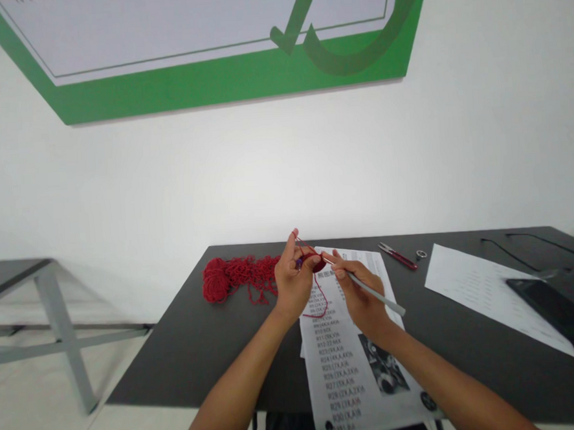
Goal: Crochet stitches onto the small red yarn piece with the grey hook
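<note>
My left hand (pixel 293 276) pinches a small red crochet piece (pixel 316 262), its index finger raised with red yarn looped over it. Something small and purple shows by its fingers. In my right hand (pixel 362 295) is a crochet hook (pixel 377 294) with a grey handle, held like a pen, its tip at the piece. A loose red strand hangs below the piece over a printed pattern sheet (pixel 332 361), which lies under both hands. Left of my left hand, a ball of red yarn (pixel 216 281) and a tangled heap of the same yarn (pixel 254 272) rest on the dark table.
Small red-handled scissors (pixel 399 257) and a small metal ring-like item (pixel 420 254) lie to the right. Farther right are a white printed sheet (pixel 471 294), a black phone-like device (pixel 556 315) and eyeglasses (pixel 538 264). A wall stands behind the table; another table (pixel 13 277) is at left.
</note>
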Available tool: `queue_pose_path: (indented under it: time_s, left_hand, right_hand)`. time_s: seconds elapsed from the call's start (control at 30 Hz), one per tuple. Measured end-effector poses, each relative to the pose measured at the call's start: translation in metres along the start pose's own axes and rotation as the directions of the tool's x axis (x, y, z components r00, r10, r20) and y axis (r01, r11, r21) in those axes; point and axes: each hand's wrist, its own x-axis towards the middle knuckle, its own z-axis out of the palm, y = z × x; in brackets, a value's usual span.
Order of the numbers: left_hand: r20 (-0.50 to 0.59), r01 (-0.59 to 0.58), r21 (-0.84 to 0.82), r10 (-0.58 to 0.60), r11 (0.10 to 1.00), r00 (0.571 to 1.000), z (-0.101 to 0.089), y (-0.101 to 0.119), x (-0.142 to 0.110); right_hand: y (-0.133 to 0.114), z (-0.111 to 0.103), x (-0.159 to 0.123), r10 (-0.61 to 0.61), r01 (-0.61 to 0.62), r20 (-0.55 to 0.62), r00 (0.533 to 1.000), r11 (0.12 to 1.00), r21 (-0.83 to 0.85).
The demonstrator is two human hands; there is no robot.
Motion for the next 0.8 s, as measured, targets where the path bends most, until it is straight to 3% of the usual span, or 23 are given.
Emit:
queue_pose_path:
  time_s: [0.13, 0.23, 0.33, 0.43, 0.57, 0.7, 0.8]
  left_hand:
    - [0.002, 0.012, -0.011, -0.012, 1.0, 1.0, 0.0, -0.001, 0.001]
    - [0.014, -0.007, -0.003, 0.007, 1.0, 1.0, -0.004, -0.001, 0.004]
    - [0.068, -0.074, 0.055, 0.07, 0.996, 0.995, -0.008, 0.0, 0.005]
    - [0.106, -0.102, 0.104, 0.091, 0.989, 0.99, -0.007, 0.002, 0.001]
    - [0.132, -0.107, 0.123, 0.09, 0.987, 0.987, 0.0, 0.005, -0.01]
    - [0.105, -0.115, 0.122, 0.102, 0.986, 0.989, 0.004, 0.008, -0.017]
    - [0.081, -0.062, 0.058, 0.057, 0.996, 0.995, 0.006, 0.007, -0.019]
  right_hand:
    - [0.0, 0.0, -0.003, -0.038, 0.037, -0.013, 0.999, 0.999, -0.018]
    - [0.0, 0.003, 0.004, 0.014, -0.007, -0.031, 0.999, 0.974, 0.224]
    - [0.002, 0.005, 0.016, 0.102, -0.114, 0.052, 0.993, 0.844, 0.524]
    - [0.008, 0.003, 0.024, 0.131, -0.155, 0.085, 0.988, 0.799, 0.581]
    - [0.015, -0.004, 0.025, 0.054, -0.041, -0.018, 0.998, 0.899, 0.436]
    - [0.01, -0.007, 0.022, -0.121, 0.123, -0.025, 0.992, 0.986, 0.112]
    - [0.009, -0.006, 0.019, -0.123, 0.119, -0.044, 0.991, 0.99, -0.081]
